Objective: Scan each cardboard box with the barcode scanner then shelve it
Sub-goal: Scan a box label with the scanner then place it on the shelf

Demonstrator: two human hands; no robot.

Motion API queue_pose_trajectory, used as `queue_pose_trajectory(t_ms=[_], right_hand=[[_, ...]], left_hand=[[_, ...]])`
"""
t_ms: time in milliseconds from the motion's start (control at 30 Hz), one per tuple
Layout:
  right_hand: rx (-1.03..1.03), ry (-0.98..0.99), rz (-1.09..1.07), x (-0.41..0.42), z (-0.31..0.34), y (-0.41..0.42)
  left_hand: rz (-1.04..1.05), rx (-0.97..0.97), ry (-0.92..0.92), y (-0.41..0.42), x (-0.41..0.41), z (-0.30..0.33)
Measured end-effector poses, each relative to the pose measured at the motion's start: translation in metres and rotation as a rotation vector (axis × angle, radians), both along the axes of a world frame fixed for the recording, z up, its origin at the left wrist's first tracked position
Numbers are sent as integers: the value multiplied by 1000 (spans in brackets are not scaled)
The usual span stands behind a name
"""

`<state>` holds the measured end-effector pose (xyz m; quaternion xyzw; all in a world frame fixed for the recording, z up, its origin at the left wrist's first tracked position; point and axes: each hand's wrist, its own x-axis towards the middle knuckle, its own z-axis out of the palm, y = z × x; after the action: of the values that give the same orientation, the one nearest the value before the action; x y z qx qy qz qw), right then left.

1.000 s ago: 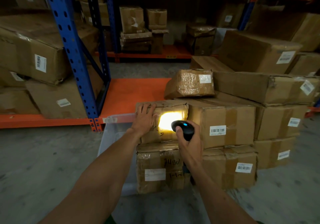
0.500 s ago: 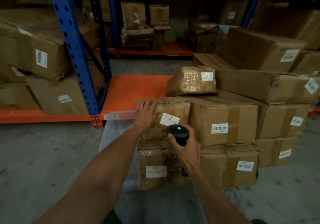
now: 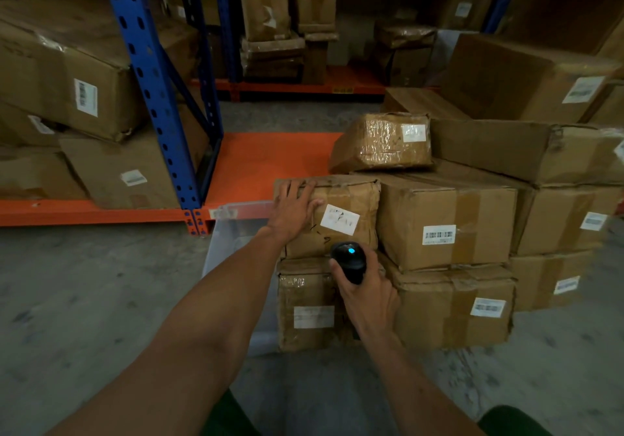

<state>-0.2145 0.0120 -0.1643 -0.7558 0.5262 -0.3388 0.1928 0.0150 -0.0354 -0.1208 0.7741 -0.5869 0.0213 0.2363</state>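
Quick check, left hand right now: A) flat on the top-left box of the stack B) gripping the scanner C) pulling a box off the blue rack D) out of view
A: the left hand lies palm-down over the upper front edge of the box, while the right hand holds the scanner.

Writing on the crumpled white paper label (image 3: 339,219) is too smudgy to read; the black handheld scanner (image 3: 349,260) hides the taped brown cardboard box's (image 3: 351,196) lower front.

Both forearms bare to the frame edge, no sleeves. Left hand (image 3: 293,209) and right hand (image 3: 368,297) ungloved. Dark green garment (image 3: 506,418) at bottom edge.
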Motion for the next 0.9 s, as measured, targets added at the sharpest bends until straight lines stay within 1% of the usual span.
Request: queue_pose_trajectory(t_ms=[333,533,667,900], right_hand=[[-1,-79,-8,-6,-11,27],[24,-76,-48,-8,-14,25],[67,-87,-35,-8,-13,23],[82,-140,10,-10,-13,24]], left_hand=[[7,43,15,1,1,2],[11,47,15,1,1,2],[9,39,12,1,2,2],[6,71,15,2,1,4]])
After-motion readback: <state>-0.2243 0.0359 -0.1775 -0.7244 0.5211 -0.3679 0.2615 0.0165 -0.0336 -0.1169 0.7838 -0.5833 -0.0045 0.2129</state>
